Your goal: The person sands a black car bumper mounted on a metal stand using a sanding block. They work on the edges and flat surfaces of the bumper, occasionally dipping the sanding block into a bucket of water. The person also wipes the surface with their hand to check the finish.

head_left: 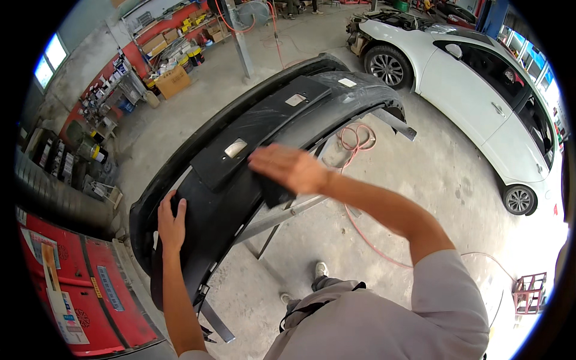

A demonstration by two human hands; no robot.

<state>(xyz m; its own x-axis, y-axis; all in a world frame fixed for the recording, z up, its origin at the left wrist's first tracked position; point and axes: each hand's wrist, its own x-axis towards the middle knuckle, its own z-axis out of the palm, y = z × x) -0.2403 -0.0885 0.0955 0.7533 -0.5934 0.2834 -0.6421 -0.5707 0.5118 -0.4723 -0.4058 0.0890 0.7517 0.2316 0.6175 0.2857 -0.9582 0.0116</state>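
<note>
A long black car bumper (207,231) lies across a metal stand, its surface dull with pale grey dusty streaks. On its left part my left hand (171,223) rests open, fingers spread over the edge. My right hand (294,170) is over the middle of the bumper, near a rectangular cutout, smeared by motion. Beneath its palm a dark, flexible-looking sheet (275,191) sticks out toward me; whether it is sandpaper or cloth I cannot tell. The fingers lie together and their undersides are hidden.
The metal stand (288,215) carries the bumper. A pink hose (378,246) trails over the floor. To the right stands a white car (462,90) with its front stripped. Left are a red cabinet (102,288) and shelves of cans; a cardboard box (173,82) sits farther back.
</note>
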